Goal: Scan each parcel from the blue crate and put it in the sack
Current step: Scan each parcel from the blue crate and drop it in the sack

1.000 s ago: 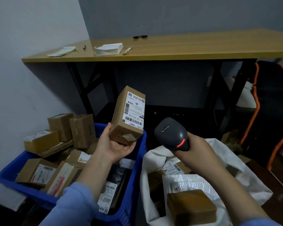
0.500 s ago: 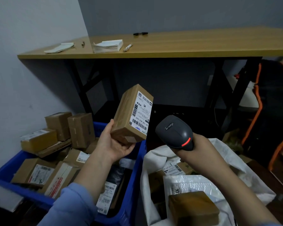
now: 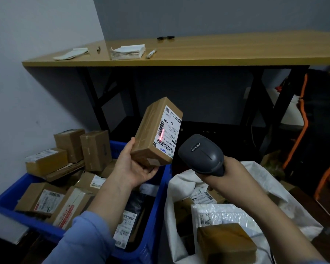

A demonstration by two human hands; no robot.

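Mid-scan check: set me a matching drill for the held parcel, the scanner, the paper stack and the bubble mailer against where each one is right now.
Things:
1. labelled parcel
2. barcode scanner
3. stack of white sheets
4. bubble mailer

Places:
A. on the wooden table
B. held in the left hand
C. inside the white sack
D. gripped in the right hand

Pairs: 1-B, 2-D, 3-A, 4-C.
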